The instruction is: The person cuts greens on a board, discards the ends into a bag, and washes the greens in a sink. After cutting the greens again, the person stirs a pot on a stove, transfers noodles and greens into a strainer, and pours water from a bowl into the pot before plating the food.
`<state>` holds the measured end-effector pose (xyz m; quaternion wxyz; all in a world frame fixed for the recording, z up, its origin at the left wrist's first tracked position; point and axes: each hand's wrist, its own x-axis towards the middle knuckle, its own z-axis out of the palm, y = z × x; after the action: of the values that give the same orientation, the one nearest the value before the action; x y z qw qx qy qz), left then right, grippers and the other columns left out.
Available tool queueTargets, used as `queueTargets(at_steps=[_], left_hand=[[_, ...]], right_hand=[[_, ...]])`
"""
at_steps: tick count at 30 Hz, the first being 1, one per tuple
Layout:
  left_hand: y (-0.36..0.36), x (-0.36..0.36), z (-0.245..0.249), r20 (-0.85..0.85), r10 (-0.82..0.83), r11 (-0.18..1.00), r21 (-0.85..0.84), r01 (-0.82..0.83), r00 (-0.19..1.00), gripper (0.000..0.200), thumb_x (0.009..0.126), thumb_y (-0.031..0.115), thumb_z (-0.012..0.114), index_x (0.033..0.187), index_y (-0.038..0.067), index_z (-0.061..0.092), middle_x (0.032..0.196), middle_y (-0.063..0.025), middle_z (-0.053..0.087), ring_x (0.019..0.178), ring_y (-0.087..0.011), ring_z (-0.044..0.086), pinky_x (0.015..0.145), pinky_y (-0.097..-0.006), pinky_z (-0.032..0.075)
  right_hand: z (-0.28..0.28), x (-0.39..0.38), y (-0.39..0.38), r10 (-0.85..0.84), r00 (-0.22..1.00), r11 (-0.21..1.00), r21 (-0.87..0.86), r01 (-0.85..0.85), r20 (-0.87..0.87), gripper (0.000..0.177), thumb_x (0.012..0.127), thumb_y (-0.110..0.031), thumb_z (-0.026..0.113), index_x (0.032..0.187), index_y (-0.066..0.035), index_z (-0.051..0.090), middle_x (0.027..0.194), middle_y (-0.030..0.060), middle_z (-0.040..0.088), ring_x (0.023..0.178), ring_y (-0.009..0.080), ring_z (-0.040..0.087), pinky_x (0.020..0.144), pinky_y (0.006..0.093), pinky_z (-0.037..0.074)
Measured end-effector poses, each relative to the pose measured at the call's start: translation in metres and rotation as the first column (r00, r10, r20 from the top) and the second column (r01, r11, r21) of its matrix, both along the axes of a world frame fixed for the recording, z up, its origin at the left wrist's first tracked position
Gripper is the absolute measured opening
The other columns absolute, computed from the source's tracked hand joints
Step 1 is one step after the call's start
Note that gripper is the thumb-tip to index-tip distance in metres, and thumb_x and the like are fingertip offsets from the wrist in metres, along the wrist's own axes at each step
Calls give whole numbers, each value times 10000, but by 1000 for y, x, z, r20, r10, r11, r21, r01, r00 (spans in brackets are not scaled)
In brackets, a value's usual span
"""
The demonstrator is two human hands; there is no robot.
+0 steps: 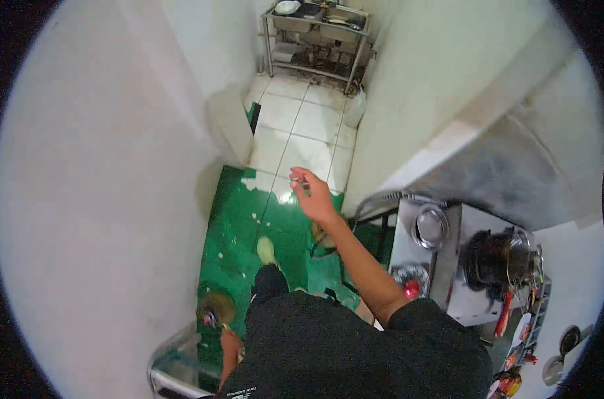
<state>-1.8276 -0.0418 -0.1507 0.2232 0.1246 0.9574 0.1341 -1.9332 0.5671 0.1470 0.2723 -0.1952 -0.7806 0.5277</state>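
My right hand (310, 196) reaches forward over the floor, its fingers loosely curved, the thumb apart, and nothing visible between them. Low at the left, my left hand (231, 344) is closed round something small and yellowish that I cannot make out. Just beyond it lies a round brownish object (225, 307) with some coloured bits at its edge, too blurred to name. The green-painted floor (235, 226) spreads beneath both hands.
A sink stand (308, 68) is at the far end of the white tiles. A white bottle (355, 110) stands by the right wall. At right, a counter carries a metal plate (431, 227) and a dark pot (491, 258). A metal-framed item (157, 376) is at lower left.
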Motion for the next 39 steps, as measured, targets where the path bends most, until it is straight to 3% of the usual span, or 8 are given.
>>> queueTargets(at_steps=[2, 4, 8, 17, 22, 26, 31, 39], left_hand=[[108, -122, 88, -18, 56, 996, 68, -54, 998, 301, 963, 230, 481, 1056, -47, 553, 691, -186, 581, 655, -419, 588, 615, -513, 483], [166, -251, 49, -528, -306, 928, 20, 372, 793, 311, 966, 224, 466, 1090, -52, 538, 752, -243, 621, 717, -460, 604, 654, -535, 483], [396, -436, 136, -102, -156, 960, 218, 175, 982, 303, 971, 212, 437, 1153, -22, 498, 922, -315, 635, 851, -509, 602, 763, -578, 466], [894, -650, 234, -194, -500, 717, 454, 529, 844, 220, 984, 184, 444, 1056, -21, 480, 822, -303, 621, 805, -499, 601, 699, -554, 471], [1083, -750, 253, -150, -327, 548, 774, 316, 933, 256, 1017, 224, 432, 909, -5, 474, 696, -169, 572, 600, -306, 568, 578, -428, 447], [1192, -836, 263, 291, -309, 399, 904, -154, 905, 269, 1040, 255, 416, 876, 46, 460, 680, -13, 465, 583, -101, 449, 532, -281, 385], [1302, -909, 307, 576, -341, 182, 816, -549, 743, 214, 1043, 282, 428, 919, 108, 444, 692, 13, 407, 545, -87, 389, 522, -263, 366], [1478, -990, 337, 668, -411, 153, 722, -675, 621, 192, 1040, 240, 399, 920, 99, 450, 680, 16, 411, 533, -93, 374, 524, -259, 368]], right_hand=[[-9, -64, 52, -56, 998, 998, -9, 56, 5, 323, 928, -112, 612, 1243, -51, 575, 1093, 84, 690, 946, 165, 645, 801, 318, 526], [-19, -110, 113, -150, 988, 984, -92, 151, 21, 306, 936, -107, 605, 1238, -57, 580, 1060, 61, 691, 948, 149, 635, 802, 300, 523], [-48, -144, 215, -388, 914, 903, -151, 402, 115, 293, 937, -102, 607, 1223, -39, 594, 1090, 81, 683, 980, 155, 640, 845, 295, 512], [-95, -191, 472, -667, 716, 710, -115, 694, 204, 329, 940, -100, 571, 1259, -20, 560, 1039, 125, 694, 957, 173, 645, 866, 308, 505], [-83, -336, 691, -624, 744, 780, 250, 574, 239, 336, 927, -148, 603, 1231, -10, 568, 1000, 146, 694, 925, 214, 664, 858, 334, 508], [-45, -476, 879, -499, 845, 855, 274, 441, 194, 335, 903, -195, 621, 1179, -6, 609, 970, 150, 699, 903, 262, 672, 835, 357, 511], [-19, -596, 1054, -537, 799, 827, 357, 434, 271, 355, 904, -249, 605, 1166, -10, 627, 999, 161, 696, 938, 293, 671, 848, 382, 511], [-59, -711, 1236, -458, 850, 888, 187, 421, 262, 325, 913, -191, 601, 1178, -5, 631, 996, 132, 701, 938, 222, 656, 850, 335, 500]])
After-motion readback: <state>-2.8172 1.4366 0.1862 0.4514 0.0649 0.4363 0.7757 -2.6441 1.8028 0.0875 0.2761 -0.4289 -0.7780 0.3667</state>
